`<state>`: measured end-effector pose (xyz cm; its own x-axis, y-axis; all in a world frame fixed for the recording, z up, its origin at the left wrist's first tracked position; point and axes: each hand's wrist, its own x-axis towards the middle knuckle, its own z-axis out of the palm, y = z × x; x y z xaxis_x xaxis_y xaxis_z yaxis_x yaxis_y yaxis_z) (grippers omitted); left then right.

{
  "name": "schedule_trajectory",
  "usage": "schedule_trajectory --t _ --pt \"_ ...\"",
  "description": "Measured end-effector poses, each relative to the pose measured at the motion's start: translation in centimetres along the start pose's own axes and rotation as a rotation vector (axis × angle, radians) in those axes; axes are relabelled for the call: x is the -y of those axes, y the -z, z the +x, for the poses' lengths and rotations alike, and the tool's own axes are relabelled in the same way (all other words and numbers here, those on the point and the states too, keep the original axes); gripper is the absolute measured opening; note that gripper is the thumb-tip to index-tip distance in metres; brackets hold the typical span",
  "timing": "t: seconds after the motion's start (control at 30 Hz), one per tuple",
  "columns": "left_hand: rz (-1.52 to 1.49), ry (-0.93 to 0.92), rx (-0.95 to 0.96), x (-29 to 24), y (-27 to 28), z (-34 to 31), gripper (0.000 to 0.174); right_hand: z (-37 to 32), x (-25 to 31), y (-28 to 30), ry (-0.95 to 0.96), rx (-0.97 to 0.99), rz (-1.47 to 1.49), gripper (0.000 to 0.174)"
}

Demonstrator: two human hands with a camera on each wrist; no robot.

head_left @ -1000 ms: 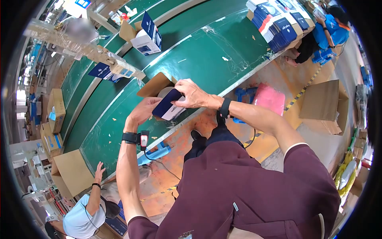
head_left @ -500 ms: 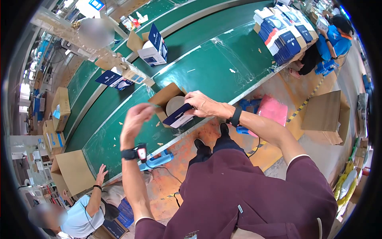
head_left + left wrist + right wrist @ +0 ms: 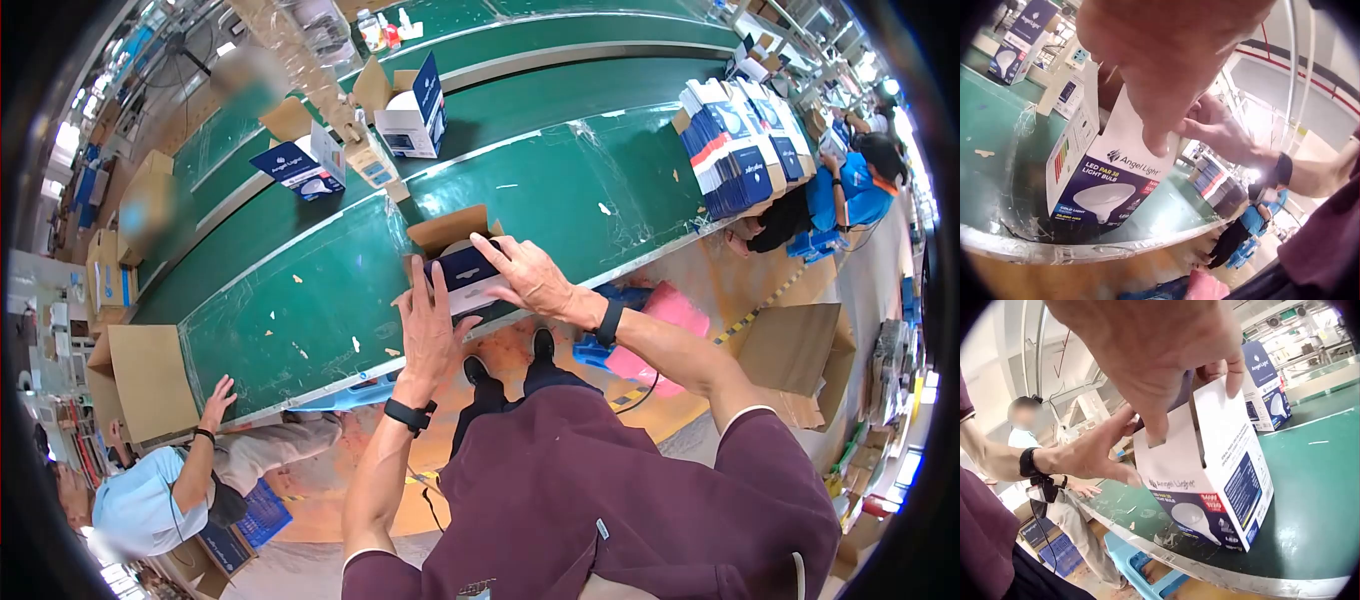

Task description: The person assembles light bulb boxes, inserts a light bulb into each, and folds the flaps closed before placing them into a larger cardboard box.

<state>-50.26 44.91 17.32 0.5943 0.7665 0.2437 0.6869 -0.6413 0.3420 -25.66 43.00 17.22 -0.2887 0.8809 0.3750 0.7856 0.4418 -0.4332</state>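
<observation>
A cardboard box for an LED light bulb (image 3: 475, 297) stands upright near the front edge of the green workbench (image 3: 320, 300). Its printed front, with a bulb picture, shows in the left wrist view. The dark blue top flap (image 3: 462, 268) lies folded over the opening, and a brown flap (image 3: 450, 228) stands up behind. At the box's left side my left hand (image 3: 427, 325) rests with straight fingers along the edge, its thumb out toward the front. My right hand (image 3: 535, 280) grips the top right corner, thumb on the front panel and fingers over the side.
Two open bulb boxes (image 3: 305, 170) (image 3: 415, 115) stand farther back, by a wrapped post (image 3: 325, 75). A stack of flattened boxes (image 3: 735, 150) is at the right. A person in light blue (image 3: 155, 500) and a large carton (image 3: 155, 380) are at the left.
My left hand swung away from the box, then came back to its left side. The dark blue flap, raised before, now lies over the opening. My right hand stayed on the box.
</observation>
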Motion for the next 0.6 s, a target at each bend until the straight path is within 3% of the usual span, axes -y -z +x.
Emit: schedule_trajectory --t 0.07,0.17,0.2,0.3,0.33,0.43,0.47,0.5,0.53,0.6 --pt "0.017 0.018 0.022 0.1 -0.5 -0.4 0.11 0.1 0.4 0.0 -0.03 0.065 -0.033 0.095" --pt "0.072 0.012 -0.036 0.1 -2.4 -0.5 0.097 0.1 0.1 -0.4 -0.028 0.225 -0.112 0.088" --pt "0.099 0.005 -0.071 0.4 -2.9 -0.4 0.091 -0.2 -0.5 -1.1 0.057 0.306 -0.221 0.076" --pt "0.096 -0.111 -0.066 1.2 -3.2 -0.7 0.067 -0.8 -1.7 -1.8 0.215 0.222 -0.213 0.069" --pt "0.051 -0.136 -0.13 0.7 -2.8 -0.3 0.045 -0.8 -1.8 -1.9 0.233 0.208 -0.172 0.056" --pt "-0.013 -0.084 0.058 0.2 -2.8 0.1 0.028 -0.7 -1.7 -1.6 0.254 0.339 -0.216 0.041" --pt "-0.013 -0.12 0.06 -0.1 -4.3 0.3 0.023 -0.7 -2.0 -1.6 0.228 0.434 -0.214 0.047" --pt "0.026 -0.119 0.057 0.2 -5.2 0.1 0.019 -0.9 -2.4 -2.4 0.236 0.396 -0.2 0.046" --pt "0.098 -0.119 0.171 -0.3 -5.0 0.6 0.011 -0.1 -2.1 -2.2 0.258 0.456 -0.26 0.031" --pt "0.118 -0.136 0.236 -0.9 -4.0 1.6 0.009 -0.2 -2.7 -3.7 0.193 0.561 -0.248 0.031"
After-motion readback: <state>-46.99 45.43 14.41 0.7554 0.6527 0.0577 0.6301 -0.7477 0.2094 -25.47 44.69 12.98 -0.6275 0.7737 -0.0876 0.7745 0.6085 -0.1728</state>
